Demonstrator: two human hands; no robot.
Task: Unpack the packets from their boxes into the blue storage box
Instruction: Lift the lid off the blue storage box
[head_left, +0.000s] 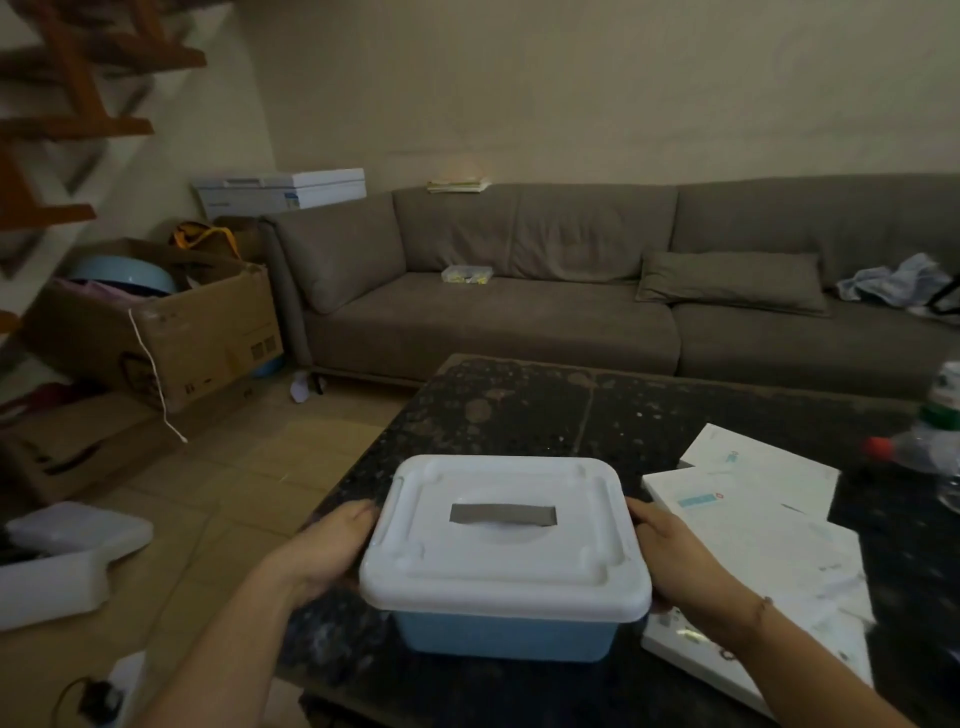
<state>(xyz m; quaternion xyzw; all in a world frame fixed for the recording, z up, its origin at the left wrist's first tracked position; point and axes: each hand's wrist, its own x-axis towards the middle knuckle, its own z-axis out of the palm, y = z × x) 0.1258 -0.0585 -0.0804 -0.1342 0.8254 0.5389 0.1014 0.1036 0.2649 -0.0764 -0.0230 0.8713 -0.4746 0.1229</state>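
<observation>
The blue storage box (501, 636) stands near the front edge of a dark speckled table (545, 405), closed by a white lid (498, 561) with a grey handle. My left hand (324, 551) holds the box's left side under the lid's rim. Against the right side my right hand (675, 561) grips the same way. Several flat white packet boxes (748, 519) lie overlapping on the table just right of the storage box, closed.
A clear bottle with a red cap (914, 452) lies at the table's right edge. A grey sofa (519, 312) runs behind the table. Cardboard boxes (171, 332) and white foam pieces (67, 561) sit on the floor to the left.
</observation>
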